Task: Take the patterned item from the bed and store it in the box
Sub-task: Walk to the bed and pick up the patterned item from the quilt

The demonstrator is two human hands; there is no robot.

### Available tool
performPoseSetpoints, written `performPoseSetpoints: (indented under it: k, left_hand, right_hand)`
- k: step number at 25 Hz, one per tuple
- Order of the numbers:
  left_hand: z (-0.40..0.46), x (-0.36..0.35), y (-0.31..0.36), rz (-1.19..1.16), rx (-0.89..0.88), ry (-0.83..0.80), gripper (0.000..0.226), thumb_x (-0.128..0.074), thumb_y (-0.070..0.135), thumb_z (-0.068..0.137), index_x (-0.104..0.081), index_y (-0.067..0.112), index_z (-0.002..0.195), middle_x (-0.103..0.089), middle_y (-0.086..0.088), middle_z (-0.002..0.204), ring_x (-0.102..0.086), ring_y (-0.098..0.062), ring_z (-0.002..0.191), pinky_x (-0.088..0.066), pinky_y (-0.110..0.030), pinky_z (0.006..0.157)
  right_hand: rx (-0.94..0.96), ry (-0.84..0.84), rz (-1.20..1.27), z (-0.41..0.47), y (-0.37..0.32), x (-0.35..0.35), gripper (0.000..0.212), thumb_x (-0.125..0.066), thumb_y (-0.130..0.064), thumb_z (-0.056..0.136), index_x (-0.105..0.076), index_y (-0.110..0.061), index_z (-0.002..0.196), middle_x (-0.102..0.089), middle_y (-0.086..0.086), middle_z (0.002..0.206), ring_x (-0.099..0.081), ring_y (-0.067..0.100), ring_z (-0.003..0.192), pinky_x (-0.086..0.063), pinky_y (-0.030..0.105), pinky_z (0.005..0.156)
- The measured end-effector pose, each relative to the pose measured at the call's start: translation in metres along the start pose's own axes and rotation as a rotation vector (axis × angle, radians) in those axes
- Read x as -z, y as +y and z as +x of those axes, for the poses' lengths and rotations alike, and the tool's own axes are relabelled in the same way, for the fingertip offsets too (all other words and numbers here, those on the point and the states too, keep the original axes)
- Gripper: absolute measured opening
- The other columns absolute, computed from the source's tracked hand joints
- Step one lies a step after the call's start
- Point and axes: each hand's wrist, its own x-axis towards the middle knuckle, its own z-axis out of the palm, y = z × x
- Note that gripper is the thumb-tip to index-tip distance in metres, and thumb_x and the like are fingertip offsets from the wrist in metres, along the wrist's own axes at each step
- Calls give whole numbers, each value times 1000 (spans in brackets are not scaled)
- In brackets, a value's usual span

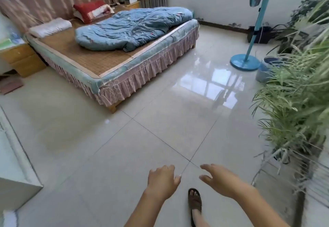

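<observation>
standing well off the bed (114,61), left hand (162,180) loosely curled, right hand (219,179) spread, both empty; best approach was walking closer, spotting the patterned item first.

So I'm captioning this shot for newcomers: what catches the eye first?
The rumpled blue quilt heaped on the bed at upper left draws the eye first. Then the leafy green plants along the right edge, and two empty hands, left and right, over the glossy tiled floor.

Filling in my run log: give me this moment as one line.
phase: approach | left hand: empty, open | right hand: empty, open | bed: across the floor, not reached | blue quilt: on bed | box: unidentified
</observation>
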Motion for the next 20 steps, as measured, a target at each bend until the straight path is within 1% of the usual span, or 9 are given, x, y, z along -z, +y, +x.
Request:
performPoseSetpoints:
  k: [3,6,10,13,16,20]
  left_hand:
    - [68,34,-4,-39,16,0,46,-31,44,96,-46,14,127,-59,-9,124,-55,-29,114,-38,-40,95]
    - [130,83,-7,-66,53,-27,47,-31,45,96,-46,15,127,-58,-9,126,-55,-28,114,-39,-39,95]
    - [203,138,-18,-106,78,8,46,-32,45,95,-48,15,126,-58,-6,128,-55,-27,115,-38,-38,94]
    - [258,170,-38,-110,85,15,46,-32,45,95,-48,14,126,-58,-6,128,-55,-27,115,-38,-38,94]
    - [309,199,-59,-97,88,9,46,-33,44,95,-49,13,125,-59,-8,128,-55,-27,116,-38,-38,95]
    - [397,253,-101,-58,37,4,45,-33,44,95,-51,13,122,-60,-9,124,-56,-30,113,-39,-39,94]
  right_hand:
    - [37,31,21,66,11,46,47,-38,-44,96,-35,-25,138,-48,2,139,-46,22,127,-39,35,105]
    - [38,20,17,125,12,102,44,-37,-44,96,-37,-25,136,-49,2,136,-48,24,123,-41,34,100]
    - [34,30,-31,194,7,167,43,-36,-44,96,-38,-24,134,-51,2,131,-51,24,119,-43,37,99]
    - [43,16,-24,250,-4,204,44,-37,-45,96,-37,-25,135,-51,1,130,-51,23,118,-44,37,98]
    - [43,3,-34,302,-22,237,46,-37,-44,97,-35,-24,138,-47,2,137,-48,23,123,-43,38,101]
    - [19,29,-2,382,-56,291,47,-37,-43,97,-34,-24,139,-45,3,141,-46,24,126,-41,38,104]
